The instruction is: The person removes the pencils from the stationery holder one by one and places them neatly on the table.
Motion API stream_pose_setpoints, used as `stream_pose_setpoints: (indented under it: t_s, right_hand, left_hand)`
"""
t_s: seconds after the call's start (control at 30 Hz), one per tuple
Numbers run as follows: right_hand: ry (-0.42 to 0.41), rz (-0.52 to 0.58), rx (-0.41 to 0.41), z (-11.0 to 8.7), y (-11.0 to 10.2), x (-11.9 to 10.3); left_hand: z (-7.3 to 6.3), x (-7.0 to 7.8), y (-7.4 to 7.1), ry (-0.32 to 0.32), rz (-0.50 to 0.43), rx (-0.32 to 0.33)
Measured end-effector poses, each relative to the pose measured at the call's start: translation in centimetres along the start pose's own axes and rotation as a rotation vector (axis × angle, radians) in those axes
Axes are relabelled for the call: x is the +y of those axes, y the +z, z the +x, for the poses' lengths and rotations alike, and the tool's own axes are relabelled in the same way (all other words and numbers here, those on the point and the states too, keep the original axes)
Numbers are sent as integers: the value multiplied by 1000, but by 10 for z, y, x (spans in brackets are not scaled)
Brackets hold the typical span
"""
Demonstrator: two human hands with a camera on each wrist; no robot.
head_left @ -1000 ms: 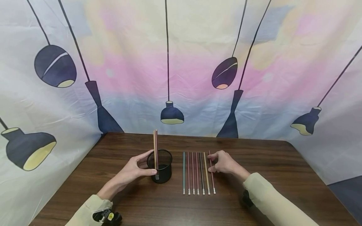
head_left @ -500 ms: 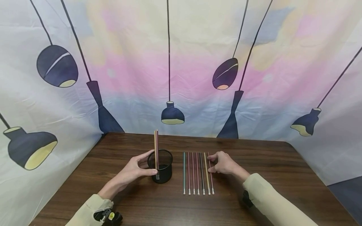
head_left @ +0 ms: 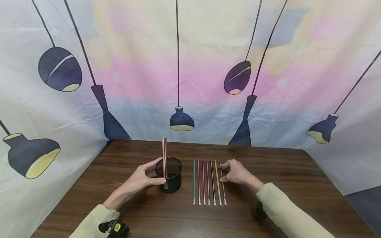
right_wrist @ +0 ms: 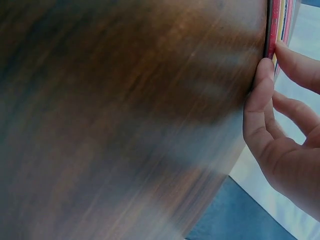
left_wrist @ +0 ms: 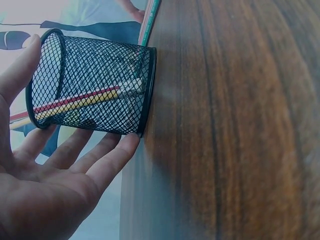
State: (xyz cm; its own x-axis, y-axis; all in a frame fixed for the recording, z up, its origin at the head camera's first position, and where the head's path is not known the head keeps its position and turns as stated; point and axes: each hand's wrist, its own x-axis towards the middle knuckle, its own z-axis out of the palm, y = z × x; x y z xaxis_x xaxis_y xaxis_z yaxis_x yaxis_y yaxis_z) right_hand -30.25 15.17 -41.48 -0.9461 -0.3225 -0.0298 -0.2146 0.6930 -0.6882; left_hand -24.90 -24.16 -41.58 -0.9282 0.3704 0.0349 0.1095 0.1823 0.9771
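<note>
My left hand (head_left: pixel 142 178) holds a black mesh pencil cup (head_left: pixel 175 183) upright on the table, thumb at the near side, other fingers around the far left. A yellow pencil and a dark red pencil (head_left: pixel 166 148) lean in the cup; through the mesh in the left wrist view, their eraser ends (left_wrist: pixel 131 86) sit at its bottom. Right of the cup, several pencils lie side by side, erasers toward me. With thumb and fingertips, my right hand (head_left: pixel 236 172) pinches the rightmost, a red pencil (head_left: pixel 224 191), which still lies on the table, slightly slanted.
The row runs from a teal pencil (head_left: pixel 194 181) through red ones and a black pencil (head_left: pixel 212 181) to a yellow pencil (head_left: pixel 217 181). The brown wooden table (head_left: pixel 184 221) ends at a hanging cloth (head_left: pixel 148 82) printed with lamps.
The red pencil's eraser end swung a little left toward the yellow one, then back right. My right hand barely moved. The left hand and cup stay put.
</note>
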Motion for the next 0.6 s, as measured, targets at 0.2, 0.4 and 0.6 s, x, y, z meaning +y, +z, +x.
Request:
stream_pose_setpoints:
  t_s: [0.2, 0.4, 0.6]
  right_hand:
    - [-10, -3, -10, -1, -1, 0]
    - [-7, 38, -17, -1, -1, 2]
    - [-1, 24, -7, -1, 0, 3]
  left_hand:
    - [-1, 0, -1, -6, 5, 5]
    - [-2, 1, -1, 2, 7, -1]
    - [-2, 2, -1, 7, 2, -8]
